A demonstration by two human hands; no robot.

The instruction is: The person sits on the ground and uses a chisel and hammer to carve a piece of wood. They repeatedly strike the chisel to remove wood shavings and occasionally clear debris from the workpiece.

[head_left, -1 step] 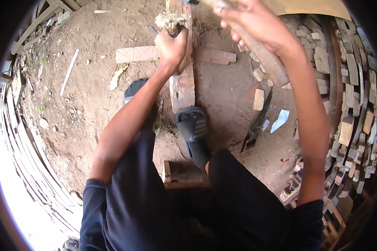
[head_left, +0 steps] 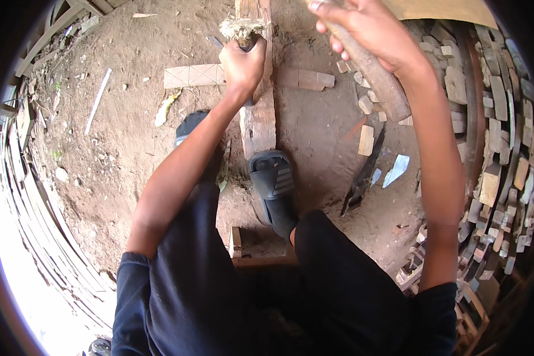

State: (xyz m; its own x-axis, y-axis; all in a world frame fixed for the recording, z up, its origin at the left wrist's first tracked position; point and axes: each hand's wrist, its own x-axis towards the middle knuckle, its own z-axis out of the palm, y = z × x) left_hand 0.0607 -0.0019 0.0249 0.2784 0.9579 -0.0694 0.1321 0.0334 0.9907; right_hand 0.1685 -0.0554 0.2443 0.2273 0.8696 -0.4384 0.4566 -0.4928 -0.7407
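My left hand (head_left: 242,68) is closed around a chisel whose pale, frayed handle top (head_left: 242,28) sticks up above the fist; its blade is mostly hidden. Below it lies a long wooden beam (head_left: 258,127). A flat wooden piece with scored crossing lines (head_left: 193,77) lies crosswise at the beam, its other end (head_left: 305,79) showing on the right. Raised at the upper right, my right hand (head_left: 374,32) grips a thick wooden handle (head_left: 377,77), that of a hammer. The hammer's head is beyond the top edge.
My sandalled foot (head_left: 272,175) rests at the beam's near end, the other foot (head_left: 190,126) to its left. Stacked wood offcuts (head_left: 495,142) line the right side. A dark strip (head_left: 365,178) and a pale blue scrap (head_left: 396,171) lie on the dirt floor (head_left: 136,118).
My right hand has risen slightly up and to the right with the hammer, and its dark head has left the picture. My left hand and the chisel stay put.
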